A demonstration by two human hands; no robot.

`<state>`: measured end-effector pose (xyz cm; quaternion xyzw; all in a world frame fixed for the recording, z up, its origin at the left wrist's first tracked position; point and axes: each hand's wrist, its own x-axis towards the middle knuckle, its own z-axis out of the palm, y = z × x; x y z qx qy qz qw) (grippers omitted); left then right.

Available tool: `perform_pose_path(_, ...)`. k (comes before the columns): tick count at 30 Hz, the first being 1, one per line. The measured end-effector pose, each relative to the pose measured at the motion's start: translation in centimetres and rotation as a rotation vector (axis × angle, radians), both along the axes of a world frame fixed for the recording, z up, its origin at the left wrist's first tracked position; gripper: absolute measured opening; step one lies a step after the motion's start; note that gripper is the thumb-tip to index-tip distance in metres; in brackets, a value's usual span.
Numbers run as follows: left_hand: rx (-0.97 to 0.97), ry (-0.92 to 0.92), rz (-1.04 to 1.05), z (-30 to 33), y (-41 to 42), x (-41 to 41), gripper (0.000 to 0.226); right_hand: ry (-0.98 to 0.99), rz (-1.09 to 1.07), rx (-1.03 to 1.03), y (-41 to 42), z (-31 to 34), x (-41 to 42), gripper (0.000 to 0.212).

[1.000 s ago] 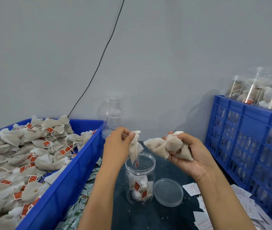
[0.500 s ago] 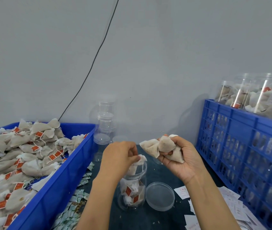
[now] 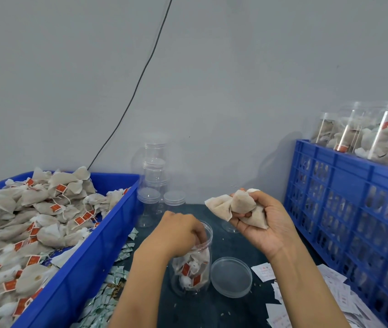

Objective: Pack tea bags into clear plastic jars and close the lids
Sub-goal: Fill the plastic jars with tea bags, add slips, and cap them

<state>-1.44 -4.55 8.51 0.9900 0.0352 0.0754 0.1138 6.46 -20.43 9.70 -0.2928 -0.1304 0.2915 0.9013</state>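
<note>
A blue bin (image 3: pixel 74 268) heaped with tea bags (image 3: pixel 34 221) is sitting at the left, with empty jars (image 3: pixel 154 176) stacking up against the wall behind it. The left hand (image 3: pixel 178 233) is reaching into the open jar (image 3: pixel 191 268), fingers curled inside its mouth, seemingly pressing on the bags there. The lid (image 3: pixel 231 276) is lying just beside the jar. The right hand (image 3: pixel 264 223) is gripping a bunch of tea bags (image 3: pixel 235 207). A blue crate (image 3: pixel 354 221) is standing at the right.
</note>
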Motion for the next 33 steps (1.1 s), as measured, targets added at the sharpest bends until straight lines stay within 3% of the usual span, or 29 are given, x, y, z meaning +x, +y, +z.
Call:
perform_pose_path(3, -0.086, -0.056, 0.055, 0.1, -0.2, 0.0, 0.039, -0.002, 0.007, -0.025, 0.1, -0.1, 0.0, 0.010)
perform_pose_path(7, -0.471, -0.463, 0.131, 0.9, 0.3, -0.3, 0.024, -0.030, 0.017, -0.063, 0.1, -0.1, -0.1, 0.016)
perform_pose_path(10, -0.767, -0.399, -0.055, 1.4, 0.2, -0.8, 0.025, -0.085, 0.054, -0.108, 0.4, 0.0, -0.5, 0.021)
perform_pose_path(12, -0.797, -0.316, -0.135, 1.3, -0.2, -0.7, 0.029, -0.132, 0.089, -0.127, 0.8, -0.1, -1.0, 0.022)
perform_pose_path(15, -0.841, -0.336, -0.124, 1.2, -0.4, -0.6, 0.021, -0.179, 0.124, -0.162, 1.2, -0.2, -1.5, 0.030)
perform_pose_path(19, -0.788, -0.337, -0.046, 1.2, 0.5, -0.8, 0.019, -0.199, 0.152, -0.205, 1.7, 0.0, -2.0, 0.025)
perform_pose_path(24, -0.432, -0.454, 0.191, 1.1, 1.6, -1.1, 0.010, -0.151, -0.001, -0.252, 1.6, -0.1, -1.5, 0.016)
perform_pose_path(33, -0.395, -0.283, 0.234, 0.4, 1.9, -0.8, 0.010, -0.016, -0.085, -0.119, 0.8, -0.3, -0.2, 0.011)
